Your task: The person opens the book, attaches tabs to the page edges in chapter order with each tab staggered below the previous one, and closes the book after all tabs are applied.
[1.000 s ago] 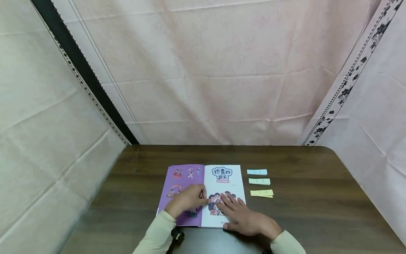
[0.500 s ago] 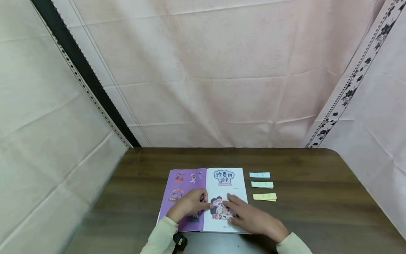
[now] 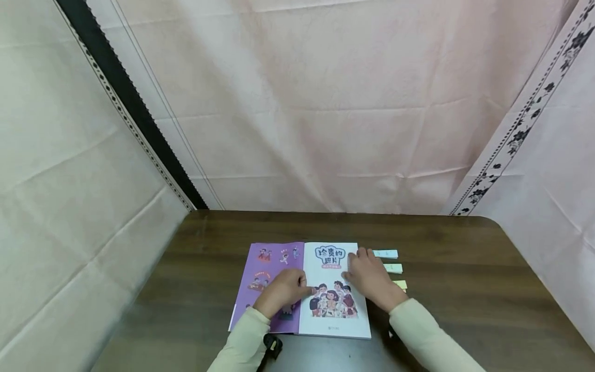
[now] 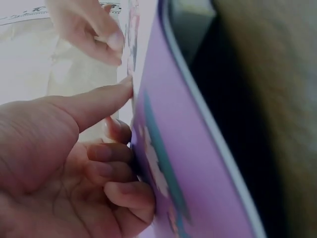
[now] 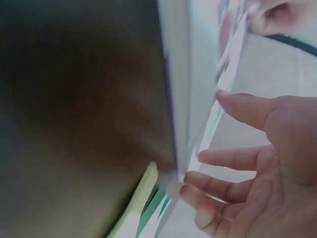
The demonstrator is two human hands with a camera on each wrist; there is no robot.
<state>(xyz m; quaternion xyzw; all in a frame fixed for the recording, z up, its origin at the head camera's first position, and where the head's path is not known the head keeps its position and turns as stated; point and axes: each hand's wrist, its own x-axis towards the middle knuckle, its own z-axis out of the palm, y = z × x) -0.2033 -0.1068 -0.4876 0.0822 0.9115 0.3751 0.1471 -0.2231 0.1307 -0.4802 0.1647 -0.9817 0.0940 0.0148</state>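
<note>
A book lies open on the table, its left page purple [image 3: 274, 266] and its right page white [image 3: 332, 279] with blue lettering and a cartoon group. Near the spine, my left hand [image 3: 285, 289] presses the white page with its thumb; the other fingers curl loosely against the purple side in the left wrist view. My right hand [image 3: 370, 276] is at the right page's outer edge, thumb touching the page and fingers extended along the edge in the right wrist view. It partly covers the blue [image 3: 387, 253], green [image 3: 394, 268] and yellow [image 3: 402, 284] paper strips beside the book.
The brown wooden table [image 3: 455, 289] extends around the book, with a rounded far right corner. Pale cloth [image 3: 307, 103] hangs behind and on both sides. A dark device [image 3: 273, 345] sits at the left wrist, just below the book.
My right hand has lifted off the picture on the white page and moved up and right to its outer edge. The left hand stays by the spine.
</note>
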